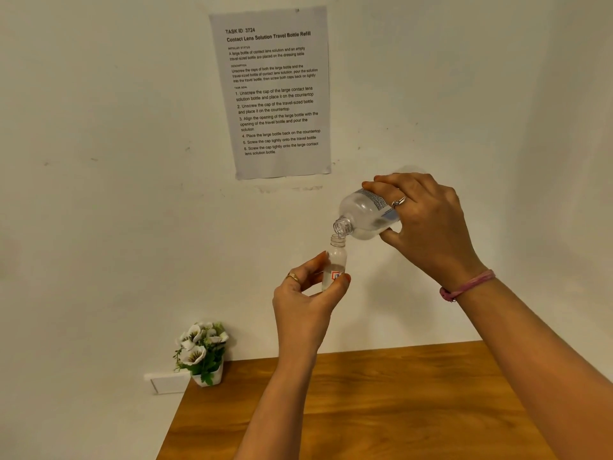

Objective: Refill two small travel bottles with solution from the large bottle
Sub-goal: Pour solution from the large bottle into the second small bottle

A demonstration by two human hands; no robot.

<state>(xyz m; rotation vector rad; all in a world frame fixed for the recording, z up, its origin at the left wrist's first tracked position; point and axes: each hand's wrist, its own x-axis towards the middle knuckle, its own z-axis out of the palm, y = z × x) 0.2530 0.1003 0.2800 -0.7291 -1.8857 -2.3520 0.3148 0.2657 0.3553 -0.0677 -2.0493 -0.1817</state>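
Just right of the frame's centre, a small travel bottle (335,263) is held upright and uncapped, so that its narrow mouth faces straight up to receive liquid. It is pinched low on its body between the thumb and curled fingers of the left hand (306,293), which leaves the neck unobstructed. Directly above it, the large bottle (366,214) is tipped neck-down toward the lower left, its open mouth brought just over the small one, apparently so that the solution falls a short way and little is spilled. Its body is grasped from above by the right hand (428,220), fingers wrapped round it to steady the tilt. Both bottles are kept raised in front of the wall, well above the wooden table (381,410) at lower right. A second travel bottle is not visible. At lower left, a potted flower (202,353) stands on the table's far corner.
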